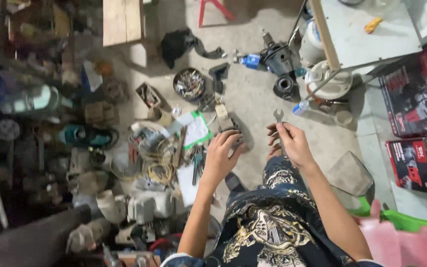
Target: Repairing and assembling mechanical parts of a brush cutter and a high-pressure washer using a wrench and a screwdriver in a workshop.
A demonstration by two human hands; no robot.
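The right hand (292,143) grips a slim grey steel open-ended spanner (278,118), fingers closed round its shank; its long axis runs away from the person, forked jaw pointing at the far floor. The left hand (222,155) curls its fingers over a grey blocky metal part (227,123) lying on the floor. The surface is a dusty concrete floor (253,99) of a cluttered workshop. One round bowl of screws (189,84) sits beyond; two red-and-black cartons (416,99) stand at right.
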